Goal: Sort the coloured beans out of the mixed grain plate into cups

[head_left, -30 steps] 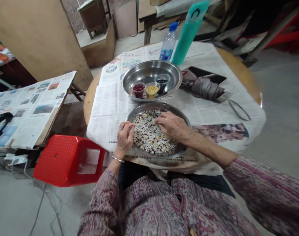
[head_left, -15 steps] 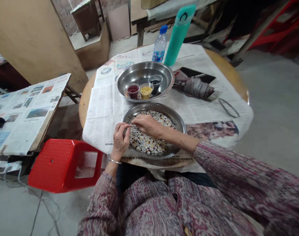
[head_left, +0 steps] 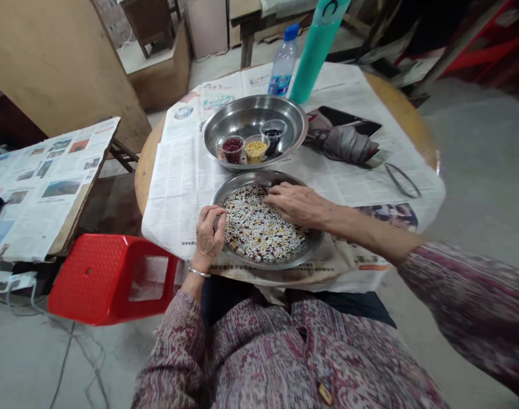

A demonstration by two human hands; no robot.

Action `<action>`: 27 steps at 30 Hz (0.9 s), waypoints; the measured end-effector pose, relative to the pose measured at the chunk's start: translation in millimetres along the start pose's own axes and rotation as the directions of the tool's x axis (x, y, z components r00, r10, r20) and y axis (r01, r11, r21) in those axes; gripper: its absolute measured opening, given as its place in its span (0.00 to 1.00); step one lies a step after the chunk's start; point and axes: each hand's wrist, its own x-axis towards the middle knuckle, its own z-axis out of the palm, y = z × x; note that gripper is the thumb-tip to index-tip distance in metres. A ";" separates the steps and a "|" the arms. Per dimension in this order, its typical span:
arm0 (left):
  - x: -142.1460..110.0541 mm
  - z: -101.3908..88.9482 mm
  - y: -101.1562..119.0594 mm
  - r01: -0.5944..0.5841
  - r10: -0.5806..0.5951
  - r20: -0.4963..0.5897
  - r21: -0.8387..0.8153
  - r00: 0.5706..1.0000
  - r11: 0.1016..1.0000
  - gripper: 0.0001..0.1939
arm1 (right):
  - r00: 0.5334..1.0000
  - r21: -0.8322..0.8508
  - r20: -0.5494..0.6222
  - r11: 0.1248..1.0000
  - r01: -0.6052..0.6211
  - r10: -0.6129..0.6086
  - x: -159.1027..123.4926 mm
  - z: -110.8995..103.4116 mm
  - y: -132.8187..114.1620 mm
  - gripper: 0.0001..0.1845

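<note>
A shallow steel basin [head_left: 316, 244] sits at the table's near edge, spread with mixed grain [head_left: 259, 227]: white grains among dark red, black and yellow ones. At the basin's left rim is my left hand [head_left: 210, 233], thumb and fingers curled around the edge; its palm is hidden. My right hand [head_left: 297, 203] reaches over the basin's far right side, fingertips bent together at the grain. What they pinch, if anything, is hidden. Behind stands a larger steel basin [head_left: 212, 128] with small clear cups of dark red beans [head_left: 232, 149], yellow grains [head_left: 256, 150] and black beans [head_left: 273, 134].
Newspaper [head_left: 174, 187] covers the round table. A water bottle [head_left: 282, 62] and a teal bottle [head_left: 314, 59] stand at the back. To the right lie a folded grey umbrella [head_left: 348, 146] and a dark flat object [head_left: 347, 120]. Left is a red stool [head_left: 88, 278].
My right hand has moved right, from beside my left hand to the basin's far right side. My left hand stays at the rim. The view has tilted slightly down.
</note>
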 end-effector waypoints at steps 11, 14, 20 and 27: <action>0.5 -0.6 1.5 -0.001 0.002 0.007 -0.017 1.000 1.000 0.07 | 0.977 0.238 -0.002 0.949 0.209 -0.214 -40.7 0.0 -83.1 0.12; 0.2 -1.0 1.1 -0.002 0.002 0.008 -0.008 1.000 1.000 0.07 | 0.967 0.280 0.094 0.938 0.204 -0.238 -43.8 -4.1 -81.1 0.10; 0.0 -0.7 0.2 0.004 -0.004 -0.001 -0.020 1.000 1.000 0.06 | 0.996 0.144 0.087 0.989 -0.025 0.013 -33.4 -5.1 -31.8 0.13; 0.9 -1.1 0.6 0.006 -0.006 -0.006 -0.045 1.000 0.999 0.06 | 0.973 0.098 -0.009 0.968 -0.230 0.231 3.6 1.4 -3.6 0.16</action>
